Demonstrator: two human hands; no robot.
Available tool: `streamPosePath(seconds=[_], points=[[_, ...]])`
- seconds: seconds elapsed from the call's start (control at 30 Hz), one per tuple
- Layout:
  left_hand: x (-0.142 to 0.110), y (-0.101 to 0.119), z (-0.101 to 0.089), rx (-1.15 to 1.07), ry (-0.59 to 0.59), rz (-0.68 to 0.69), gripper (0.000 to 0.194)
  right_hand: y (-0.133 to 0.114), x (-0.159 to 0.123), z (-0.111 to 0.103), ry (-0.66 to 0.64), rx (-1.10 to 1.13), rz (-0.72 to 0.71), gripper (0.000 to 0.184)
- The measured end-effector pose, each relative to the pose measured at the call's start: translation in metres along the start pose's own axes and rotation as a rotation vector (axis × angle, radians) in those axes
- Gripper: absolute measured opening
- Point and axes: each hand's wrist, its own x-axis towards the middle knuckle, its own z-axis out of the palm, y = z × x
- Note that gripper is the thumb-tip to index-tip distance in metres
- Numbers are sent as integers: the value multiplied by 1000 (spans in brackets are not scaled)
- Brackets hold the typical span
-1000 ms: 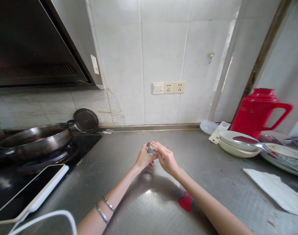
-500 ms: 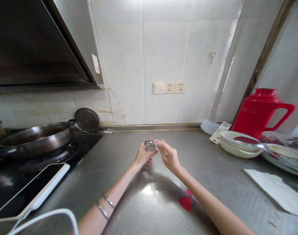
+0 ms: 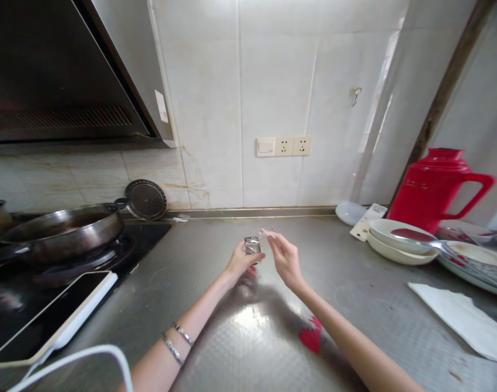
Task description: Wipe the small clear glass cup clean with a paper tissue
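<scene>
My left hand [image 3: 238,263] is closed around a small, shiny dark-grey square box [image 3: 252,245], raised above the steel counter [image 3: 216,337]. The thumb lies along its lower edge, and the other fingers are mostly hidden behind it. Just to the right, my right hand [image 3: 287,262] pinches a scrap of clear plastic film [image 3: 266,233] between thumb and fingertips. The film reaches toward the box's upper right corner; whether it is still joined to the box I cannot tell. Below the hands, a red heart-shaped patch [image 3: 311,338] shows on the counter.
At left, a phone [image 3: 54,318] with a white cable [image 3: 89,353] lies by the stove, where a steel pan [image 3: 68,231] sits. On the right are a red thermos [image 3: 432,188], stacked bowls [image 3: 399,253], a plate [image 3: 477,267] and a white napkin [image 3: 463,321].
My right hand has drawn slightly right, away from the box, its fingers now curled in a pinch with clear film. The left hand and box have barely shifted.
</scene>
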Motion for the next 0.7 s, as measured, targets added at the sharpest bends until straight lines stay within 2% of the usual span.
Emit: streamPosePath(seconds=[0.03,0.1,0.23,0.33,0.43,0.53,0.7], points=[[-2,1,1,-23,-25,-5,58,3,4,-2,20,42,51,31],[-4,3,3,-73,-72,-15,56,9,11,-5,-34,146,155,38],[-5,5,1,-144,-176,-43,54,15,13,-8,-275,340,349,45],[-3,4,-2,-167,-201,-70,53,14,10,-10,-445,429,367,45],[-2,3,-3,-147,-224,-97,54,15,7,-10,-552,422,302,62],[-1,2,-4,-81,-247,-127,58,18,5,-7,-518,396,292,75],[-1,5,-8,-26,-309,-110,74,14,5,-3,-410,422,355,69]])
